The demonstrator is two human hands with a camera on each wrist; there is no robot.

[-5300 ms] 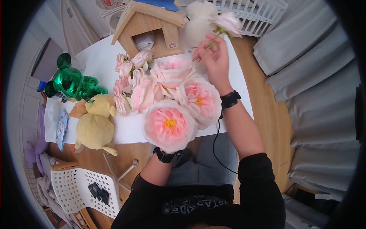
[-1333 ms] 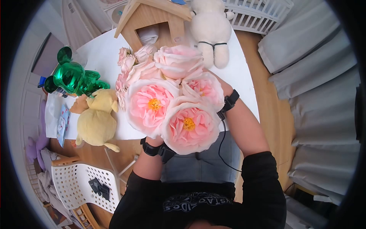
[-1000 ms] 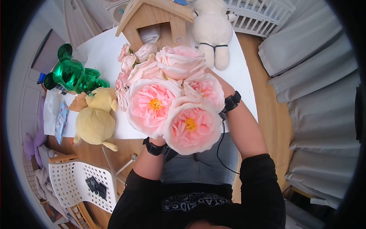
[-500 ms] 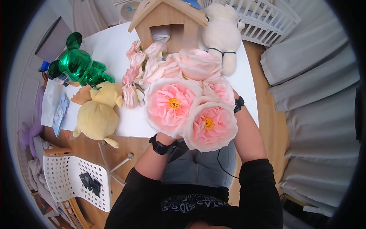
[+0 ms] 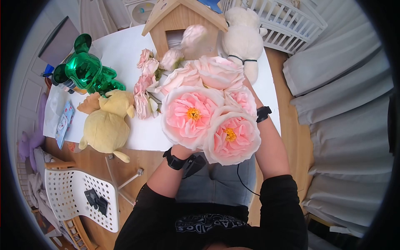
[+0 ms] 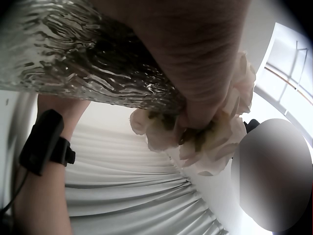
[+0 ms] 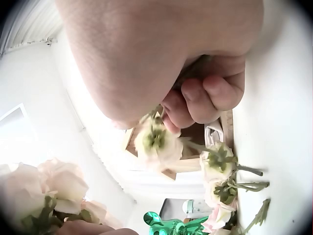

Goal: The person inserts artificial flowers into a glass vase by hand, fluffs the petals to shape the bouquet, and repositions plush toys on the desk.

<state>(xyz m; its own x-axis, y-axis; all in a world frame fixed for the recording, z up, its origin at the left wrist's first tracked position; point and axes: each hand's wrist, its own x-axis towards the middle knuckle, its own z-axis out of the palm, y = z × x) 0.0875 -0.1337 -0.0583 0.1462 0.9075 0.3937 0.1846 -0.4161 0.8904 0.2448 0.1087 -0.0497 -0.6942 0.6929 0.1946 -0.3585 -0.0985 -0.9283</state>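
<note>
In the left wrist view my left hand (image 6: 195,54) grips a clear, rippled glass vase (image 6: 98,63) near its mouth. Large pink-white roses (image 5: 193,112) spread from it and hide most of this hand in the head view. My right hand (image 7: 161,54), behind the bouquet from above, has its fingers curled round the green stem of a pale pink rose (image 7: 159,147). That rose shows blurred before the house opening in the head view. Several loose roses (image 5: 143,81) with short cut stems lie on the white table (image 5: 125,50), left of the bouquet.
A wooden toy house (image 5: 187,21) stands at the back beside a white plush toy (image 5: 243,35). On the left are a shiny green bear figure (image 5: 85,68) and a yellow plush (image 5: 107,127). A perforated white chair (image 5: 71,191) is left of the person.
Earlier the right hand held a rose up at the back right; later it went behind the bouquet. Within the last half second another rose has risen from the loose roses toward the house.
</note>
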